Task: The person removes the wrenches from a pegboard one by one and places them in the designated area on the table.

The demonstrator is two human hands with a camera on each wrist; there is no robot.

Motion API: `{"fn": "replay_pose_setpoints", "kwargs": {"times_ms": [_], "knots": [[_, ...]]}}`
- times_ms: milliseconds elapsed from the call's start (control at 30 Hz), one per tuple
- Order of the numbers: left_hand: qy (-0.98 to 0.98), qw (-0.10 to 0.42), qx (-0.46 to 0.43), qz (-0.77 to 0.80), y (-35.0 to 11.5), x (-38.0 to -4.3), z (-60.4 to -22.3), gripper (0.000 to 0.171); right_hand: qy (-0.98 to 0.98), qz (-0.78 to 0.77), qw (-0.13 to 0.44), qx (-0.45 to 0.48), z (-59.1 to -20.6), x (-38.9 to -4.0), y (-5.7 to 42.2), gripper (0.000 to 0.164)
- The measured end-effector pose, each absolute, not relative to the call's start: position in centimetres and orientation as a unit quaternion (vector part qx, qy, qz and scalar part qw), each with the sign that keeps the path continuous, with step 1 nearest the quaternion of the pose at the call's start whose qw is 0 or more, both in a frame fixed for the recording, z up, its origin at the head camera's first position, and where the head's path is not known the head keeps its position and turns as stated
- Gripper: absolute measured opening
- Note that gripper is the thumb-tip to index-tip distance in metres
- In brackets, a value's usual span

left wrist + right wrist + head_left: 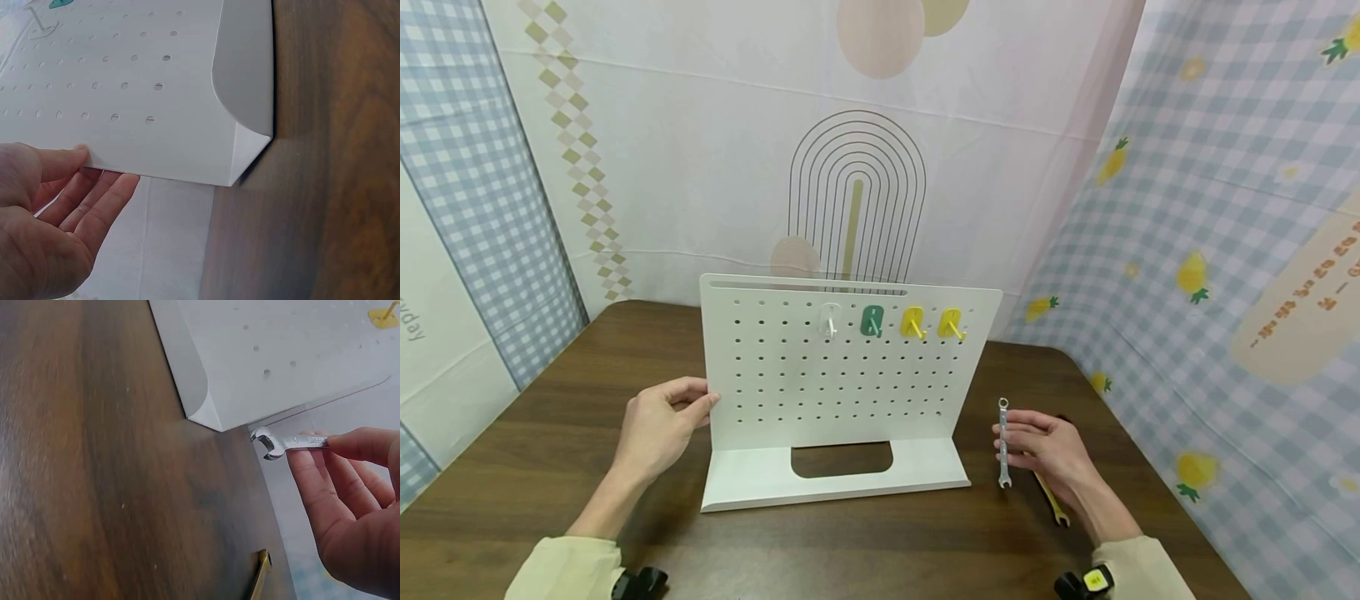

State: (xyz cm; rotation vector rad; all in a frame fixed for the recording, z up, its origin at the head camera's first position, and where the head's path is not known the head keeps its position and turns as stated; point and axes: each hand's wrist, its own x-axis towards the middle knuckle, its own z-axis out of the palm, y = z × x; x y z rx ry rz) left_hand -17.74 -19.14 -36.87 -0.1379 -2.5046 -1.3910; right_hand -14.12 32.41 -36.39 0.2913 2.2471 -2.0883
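A white pegboard stand (835,375) stands upright on the brown table. My left hand (658,425) pinches its left edge, thumb on the front face and fingers behind, as the left wrist view also shows. To the right of the board, my right hand (1045,450) holds a small silver combination wrench (1003,442) between thumb and fingers. The wrench points ring end up, with its open-jaw end (270,444) down near the board's lower right corner. Below the right hand lies a yellow wrench (1054,502) on the table, partly hidden by the hand.
Along the board's upper part sit a clear hook (830,319), a green hook (872,320) and two yellow hooks, one (913,322) left of the other (951,323). Behind the table (820,558) hangs a patterned white cloth (700,167); a checked cloth (1150,250) borders the right side.
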Motion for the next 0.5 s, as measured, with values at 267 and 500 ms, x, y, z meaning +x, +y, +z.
{"fn": "replay_pose_setpoints", "kwargs": {"times_ms": [267,500], "knots": [[-0.864,0.136,-0.045,-0.482,-19.1,-17.7,-36.9,0.022,0.747,-0.656,0.034,0.103,-37.0,-14.1,33.1,0.053],[-0.865,0.129,-0.042,-0.483,-19.2,-17.7,-37.0,0.023,0.756,-0.643,0.039,0.117,-37.5,-14.1,33.7,0.051]]}}
